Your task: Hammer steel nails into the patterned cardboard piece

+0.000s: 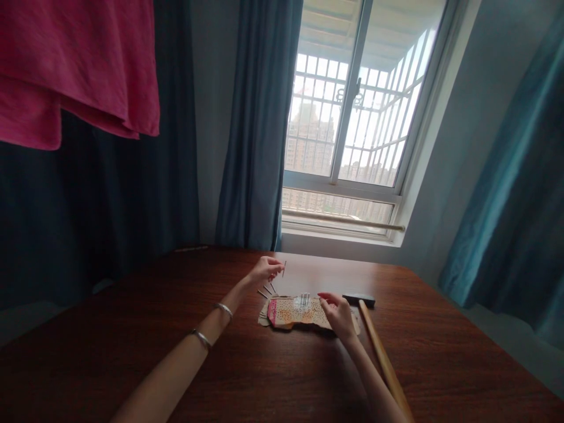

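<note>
Pinching one thin dark nail [284, 268] in the fingers of the left hand [267, 269], raised above the tabletop [247, 382] toward its far edge. Wearing two silvery bangles [224, 310], well apart from the fingers, on that same forearm. Reaching the right hand [337, 315] across the right end of a patterned cardboard pad [286, 310], fingers released and loosely parted, tips near a small row of upright nails [305, 299]. Set roughly midway between the left and right edges of the tabletop, nearer the far edge, with rough brown borders. Printed with dark dots, orange patches and a pink band at the left end; perhaps lettered there, but too small to read. Scattered just beyond the pad's left end, a few loose nails [268, 289]. Laid beside the right hand, a hammer [381, 352], with black head toward the far right corner and wooden handle slanting back to the near edge. Beyond the far edge, a barred window [315, 132] and blue curtains [251, 147]; hanging at upper left, a pink cloth [97, 64].
</note>
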A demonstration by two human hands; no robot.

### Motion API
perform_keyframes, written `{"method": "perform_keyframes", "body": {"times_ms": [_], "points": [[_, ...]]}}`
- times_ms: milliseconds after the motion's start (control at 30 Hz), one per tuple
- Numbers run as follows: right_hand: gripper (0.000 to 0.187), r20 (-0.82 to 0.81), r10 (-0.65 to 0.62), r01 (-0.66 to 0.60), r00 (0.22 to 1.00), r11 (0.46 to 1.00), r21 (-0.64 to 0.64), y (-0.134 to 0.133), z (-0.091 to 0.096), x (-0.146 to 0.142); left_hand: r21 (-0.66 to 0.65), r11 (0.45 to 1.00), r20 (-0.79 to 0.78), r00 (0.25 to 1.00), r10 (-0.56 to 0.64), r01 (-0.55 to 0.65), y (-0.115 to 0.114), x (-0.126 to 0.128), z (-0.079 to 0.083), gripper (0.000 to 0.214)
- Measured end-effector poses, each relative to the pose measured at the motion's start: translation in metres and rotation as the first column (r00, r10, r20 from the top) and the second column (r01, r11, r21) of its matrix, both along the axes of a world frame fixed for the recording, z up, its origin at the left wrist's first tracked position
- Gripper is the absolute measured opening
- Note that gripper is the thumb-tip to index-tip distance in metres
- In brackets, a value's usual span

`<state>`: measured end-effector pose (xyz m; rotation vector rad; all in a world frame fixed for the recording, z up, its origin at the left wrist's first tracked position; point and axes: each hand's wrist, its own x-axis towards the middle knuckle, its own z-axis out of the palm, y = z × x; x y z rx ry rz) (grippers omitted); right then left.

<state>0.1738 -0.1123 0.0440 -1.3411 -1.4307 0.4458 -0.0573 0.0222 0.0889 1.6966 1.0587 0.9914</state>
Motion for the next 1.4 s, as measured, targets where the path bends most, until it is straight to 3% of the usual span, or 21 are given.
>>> {"method": "perform_keyframes", "body": {"times_ms": [167,300,433,567,667,767,900,1067,1400], "points": [[0.039,-0.324,0.183,-0.206,0.928,0.978,-0.040,-0.004,0.009,-0.012,0.032,0.971,0.119,0.964,-0.239,0.237,-0.048,0.049,0.002,0.034],[0.037,-0.382,0.187,-0.205,0.905,0.979,-0.007,-0.007,0.014,-0.015,0.081,0.942,0.082,0.939,-0.333,0.327,-0.073,0.067,-0.005,0.033],[0.035,-0.407,0.168,-0.178,0.898,0.984,0.013,-0.008,0.014,-0.015,0.088,0.944,0.083,0.942,-0.326,0.319,-0.081,0.072,-0.007,0.035],[0.034,-0.389,0.149,-0.163,0.909,0.987,-0.001,-0.004,0.010,-0.010,0.072,0.952,0.060,0.952,-0.301,0.297,-0.075,0.074,-0.010,0.037],[0.033,-0.386,0.096,-0.116,0.917,0.993,-0.028,0.004,0.002,-0.002,0.105,0.975,0.059,0.978,-0.202,0.195,-0.061,0.072,-0.017,0.036],[0.031,-0.398,0.033,-0.060,0.917,0.997,-0.055,0.015,-0.008,0.008,0.166,0.985,0.073,0.996,-0.061,0.048,-0.043,0.067,-0.030,0.034],[0.029,-0.298,-0.011,-0.015,0.955,0.996,-0.085,0.030,-0.015,0.012,0.083,0.996,0.107,0.994,0.018,-0.027,-0.025,0.063,-0.057,0.032],[0.028,-0.072,0.075,-0.078,0.995,0.996,-0.043,0.043,-0.016,0.006,0.014,1.000,0.141,0.990,0.026,-0.028,-0.021,0.064,-0.077,0.030],[0.030,-0.009,0.097,-0.097,0.995,0.995,-0.017,0.054,-0.039,0.005,-0.012,1.000,0.093,0.996,0.010,-0.009,-0.026,0.062,-0.078,0.027]]}}
